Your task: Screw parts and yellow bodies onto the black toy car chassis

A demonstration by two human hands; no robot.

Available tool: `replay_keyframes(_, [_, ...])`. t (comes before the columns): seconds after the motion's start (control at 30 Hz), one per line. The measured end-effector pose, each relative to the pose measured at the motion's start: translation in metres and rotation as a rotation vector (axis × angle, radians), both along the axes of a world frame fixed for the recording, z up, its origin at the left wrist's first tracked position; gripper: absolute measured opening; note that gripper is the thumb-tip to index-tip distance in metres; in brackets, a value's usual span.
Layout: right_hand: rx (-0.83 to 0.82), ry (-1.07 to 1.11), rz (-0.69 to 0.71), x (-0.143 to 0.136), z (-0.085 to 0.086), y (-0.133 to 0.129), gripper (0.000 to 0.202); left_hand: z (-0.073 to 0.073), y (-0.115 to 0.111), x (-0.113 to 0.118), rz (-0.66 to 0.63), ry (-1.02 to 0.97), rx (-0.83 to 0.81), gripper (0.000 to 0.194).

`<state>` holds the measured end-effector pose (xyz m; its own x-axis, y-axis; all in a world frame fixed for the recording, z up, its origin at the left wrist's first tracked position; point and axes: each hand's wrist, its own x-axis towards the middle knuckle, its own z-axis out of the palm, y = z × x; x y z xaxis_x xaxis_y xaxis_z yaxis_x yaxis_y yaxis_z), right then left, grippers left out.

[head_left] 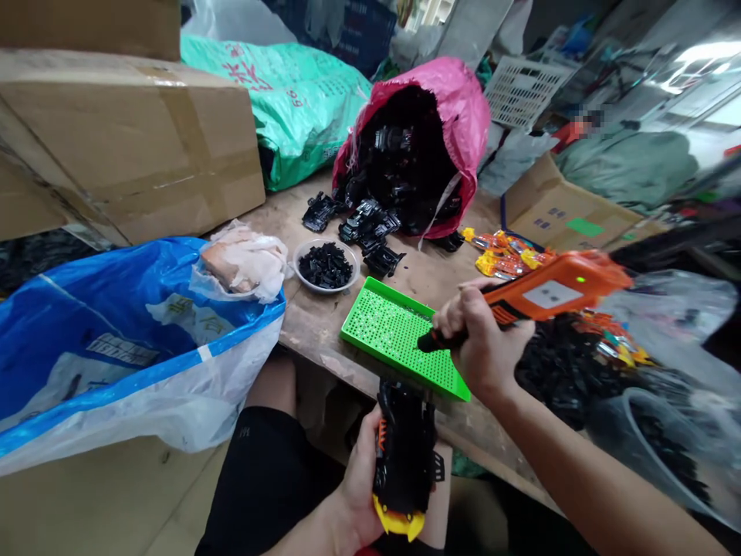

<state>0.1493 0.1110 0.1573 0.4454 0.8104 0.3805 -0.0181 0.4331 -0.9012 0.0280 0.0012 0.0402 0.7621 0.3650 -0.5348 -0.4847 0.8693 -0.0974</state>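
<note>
My left hand (360, 483) is closed around a black toy car body (404, 455) with a yellow end and orange markings, held above my lap. In my right hand (483, 340) is an orange and black electric screwdriver (544, 289) with a small green light. Its dark tip points down over a bright green perforated tray (382, 305), where many tiny shiny pieces, seemingly screws, lie. I cannot tell whether the tip touches the tray. Beyond the tray, a clear bowl (327, 266) holds small black parts, and several black molded parts (370, 224) lie loose on the table.
A pink sack (457, 100) spills black parts at the back. Cardboard boxes (133, 147) stand left, above an open blue and white bag (231, 355). Orange and yellow parts (503, 253), a heap of black parts (564, 371) and a clear tub (631, 432) occupy the right.
</note>
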Motion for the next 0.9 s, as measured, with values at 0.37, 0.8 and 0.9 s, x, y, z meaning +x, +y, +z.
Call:
replay_keyframes(0.37, [0.053,0.000,-0.072,0.019,-0.031,0.067,0.025,-0.008,0.010,-0.003,0.001,-0.051,0.127,0.054])
replay_keyframes(0.8, [0.078,0.004,-0.058,0.024,-0.042,0.082,0.022,-0.013,0.011,-0.004,0.043,0.102,0.279,0.048])
replay_keyframes(0.9, [0.066,-0.006,-0.067,0.026,-0.044,0.083,0.024,-0.020,0.006,-0.009,0.075,0.124,0.300,0.047])
